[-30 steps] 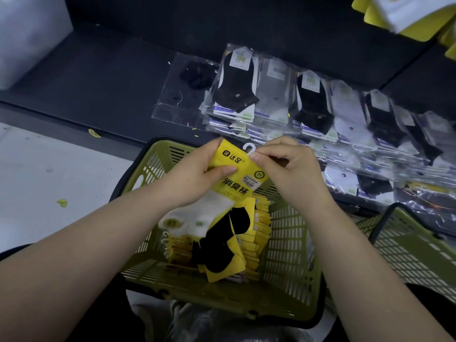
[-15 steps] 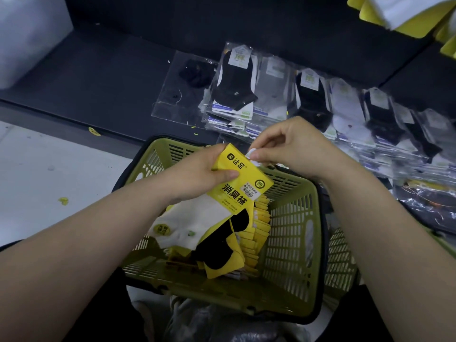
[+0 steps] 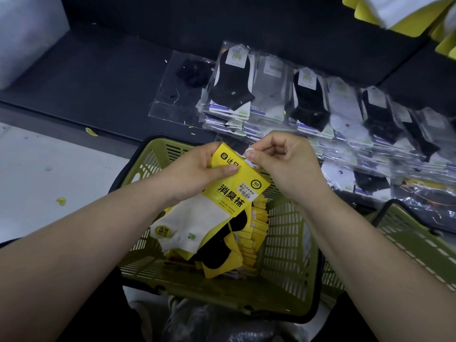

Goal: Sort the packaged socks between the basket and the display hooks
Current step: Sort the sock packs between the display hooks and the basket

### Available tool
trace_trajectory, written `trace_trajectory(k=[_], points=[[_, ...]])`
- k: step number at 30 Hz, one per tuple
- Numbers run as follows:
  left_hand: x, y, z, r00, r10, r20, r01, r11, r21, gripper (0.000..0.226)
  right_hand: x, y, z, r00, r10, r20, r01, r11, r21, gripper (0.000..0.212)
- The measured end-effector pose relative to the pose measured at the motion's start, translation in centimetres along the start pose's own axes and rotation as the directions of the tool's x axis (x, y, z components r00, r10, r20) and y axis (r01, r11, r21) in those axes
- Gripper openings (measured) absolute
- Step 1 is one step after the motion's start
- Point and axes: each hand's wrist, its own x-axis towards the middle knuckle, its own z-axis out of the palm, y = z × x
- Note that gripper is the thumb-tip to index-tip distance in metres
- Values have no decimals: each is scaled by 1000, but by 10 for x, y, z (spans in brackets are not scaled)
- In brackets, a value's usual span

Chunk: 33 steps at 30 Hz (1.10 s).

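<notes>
Presently, the hazards rank by the size of the item involved. The dark shop ledge [image 3: 98, 77] carries a loose, overlapping row of clear-bagged black, grey and white socks [image 3: 308, 102] whose near edge lies just beyond the basket rim. These slick film bags could slide off into the basket if a forearm brushes them, mixing the groups. The olive-green slatted plastic basket [image 3: 288, 243] sits directly below both forearms, with a second green basket [image 3: 409, 245] close at its right. Its footing is hidden, so a knock from a wrist could shift or tip it. Inside it, a stack of yellow-carded sock packs [image 3: 257, 233] stands on edge and leans; anything dropped on it could fan it out. The yellow-carded white sock pack [image 3: 237, 191] is held above the basket near the far rim. The left hand [image 3: 197, 171] grasps the card's upper left part, thumb across the printed face. This one-sided grasp leaves the sock end hanging free, so a tug may rotate the pack or pull it loose. The right hand [image 3: 283, 164] pinches the white plastic hanger hook [image 3: 249, 152] at the card's top edge, remaining fingers curled. The hook is thin, so hard twisting could snap it or tear it from the card, leaving the pack unable to hang. The display hooks are not visible, only hanging yellow packs [image 3: 370, 16] at upper right
</notes>
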Motion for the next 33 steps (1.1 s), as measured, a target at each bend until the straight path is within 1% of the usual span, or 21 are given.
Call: trace_trajectory(k=[3,5,6,8,10,12,13,15,17,18,19,20,21,23,24,25,26,27,29,31,33], points=[[-2,0,0,1000,5,28,-5,1000,24,8,-4,0,-1,996,-60,61,64,996,-67,22],[-3,0,1,998,20,54,-24,997,72,7,-4,2,-2,994,-29,109,37,997,-74,21],[-4,1,1,998,29,63,-35,995,88,7,-4,3,-2,994,7,107,-3,999,-39,22],[-4,3,2,996,52,69,-60,991,120,8,-6,7,1,997,59,41,-59,998,21,25],[-4,5,3,997,54,63,-62,988,143,11,-12,11,7,999,27,-46,-28,1000,-9,25],[-3,4,5,998,41,50,-46,992,115,12,-16,14,11,995,-17,-96,15,1000,-24,22],[-3,4,6,999,26,44,-30,996,83,12,-15,15,11,994,-17,-110,16,1000,-3,22],[-2,3,8,999,1,33,-3,999,38,11,-13,17,11,993,37,-113,-27,996,88,21],[-1,3,8,1000,5,23,-7,998,64,11,-12,17,14,990,107,-95,-86,976,202,19],[-1,4,6,1000,6,19,-8,996,88,11,-11,17,14,989,125,-80,-103,966,239,18],[-1,5,4,1000,1,17,-3,994,109,12,-11,16,13,991,125,-51,-109,965,239,17],[-1,6,2,1000,-6,19,3,992,130,12,-9,14,9,994,112,-1,-109,973,202,15],[-1,8,1,999,-10,30,5,986,165,13,-6,11,3,993,94,69,-102,986,131,13],[1,11,3,998,-9,64,-10,956,294,14,5,2,-12,971,78,228,-50,991,-126,8],[1,13,3,997,-10,76,-17,937,349,14,10,-3,-18,950,93,300,-12,966,-260,9],[2,15,5,996,-15,86,-19,926,378,12,15,-8,-21,926,119,358,19,934,-358,13],[2,16,5,995,-19,97,-21,921,388,10,19,-12,-23,901,151,407,31,913,-407,18],[2,18,5,994,-21,104,-22,918,396,9,22,-15,-24,877,182,446,25,908,-419,19],[2,19,4,994,-29,101,-13,919,395,16,24,-21,-24,839,232,493,-2,906,-424,12],[2,19,3,993,-39,112,-8,922,386,17,26,-23,-25,822,264,505,-4,889,-458,7],[2,18,2,990,-50,131,-4,923,384,13,25,-22,-25,815,277,508,35,853,-520,8]])
